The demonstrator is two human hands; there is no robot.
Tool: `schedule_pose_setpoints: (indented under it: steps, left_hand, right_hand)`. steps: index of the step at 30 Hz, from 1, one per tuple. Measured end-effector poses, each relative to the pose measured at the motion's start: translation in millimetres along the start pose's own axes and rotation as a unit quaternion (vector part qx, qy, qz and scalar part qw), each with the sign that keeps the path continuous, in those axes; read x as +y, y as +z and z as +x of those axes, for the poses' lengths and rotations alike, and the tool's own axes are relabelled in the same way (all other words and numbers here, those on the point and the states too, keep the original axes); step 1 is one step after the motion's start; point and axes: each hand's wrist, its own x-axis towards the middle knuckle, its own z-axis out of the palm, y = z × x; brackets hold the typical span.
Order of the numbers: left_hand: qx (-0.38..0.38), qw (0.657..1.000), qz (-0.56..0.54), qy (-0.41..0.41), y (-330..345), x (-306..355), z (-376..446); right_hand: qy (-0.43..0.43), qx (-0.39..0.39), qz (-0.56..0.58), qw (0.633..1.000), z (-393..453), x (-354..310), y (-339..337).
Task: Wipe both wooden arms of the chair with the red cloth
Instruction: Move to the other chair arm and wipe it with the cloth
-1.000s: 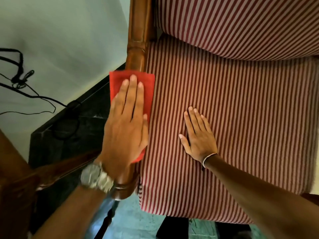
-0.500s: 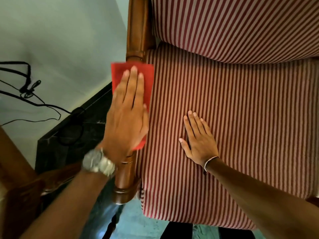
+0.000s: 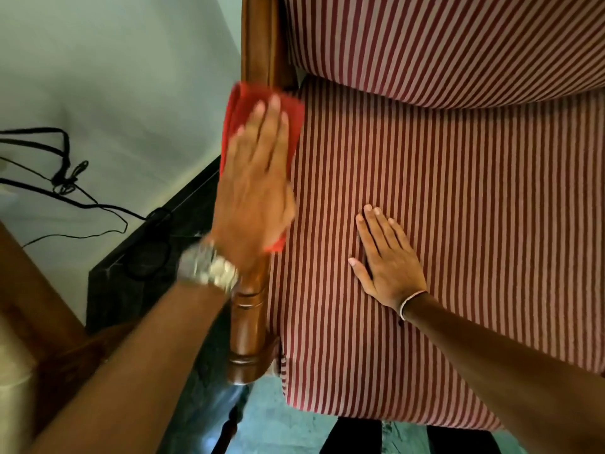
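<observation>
The red cloth (image 3: 236,116) lies folded over the chair's left wooden arm (image 3: 248,326), near where it meets the back post. My left hand (image 3: 258,188) presses flat on the cloth, fingers stretched forward, blurred from motion; a metal watch is on that wrist. Only the front turned end of the arm shows below my wrist. My right hand (image 3: 389,260) rests flat, fingers together, on the striped seat cushion (image 3: 474,224). The chair's right arm is out of view.
The striped backrest cushion (image 3: 442,44) overhangs the seat at the top. A pale wall (image 3: 114,77) with black cables (image 3: 65,178) and a dark skirting stands to the left. Another piece of brown wooden furniture (image 3: 29,290) sits at the lower left. Greenish floor shows below.
My left hand has slid the red cloth along the wooden arm towards the backrest, uncovering more of the arm's front end. My right hand stays put on the seat.
</observation>
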Motion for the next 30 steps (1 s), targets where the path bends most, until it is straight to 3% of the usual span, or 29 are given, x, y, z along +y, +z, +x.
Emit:
schedule_pose_setpoints:
  steps: [4,8,12,18,21,30]
  left_hand:
    - [0.024,0.998,-0.039,-0.045,-8.0,-4.9,49.8]
    - [0.032,0.995,-0.061,-0.073,2.9,9.8,-38.6]
    - [-0.018,0.998,-0.034,-0.049,8.4,9.8,-87.4]
    - [0.014,0.998,-0.011,-0.052,-3.2,1.1,30.9]
    - [0.024,0.998,-0.014,-0.054,-2.3,0.6,51.7]
    - [-0.016,0.998,-0.018,-0.065,11.0,9.6,-76.6]
  right_hand:
    - [-0.001,-0.007,0.004,1.000,-0.4,-1.1,-4.2]
    - [-0.003,0.001,0.008,1.000,-0.5,1.4,-5.2]
    - [0.002,0.009,0.016,1.000,-1.7,1.3,-3.1]
    - [0.001,0.012,0.008,1.000,-1.8,0.1,-5.0]
    - [-0.002,0.016,0.010,1.000,-3.3,1.7,-5.8]
    - [-0.002,-0.016,0.061,0.998,-2.5,0.8,-13.4]
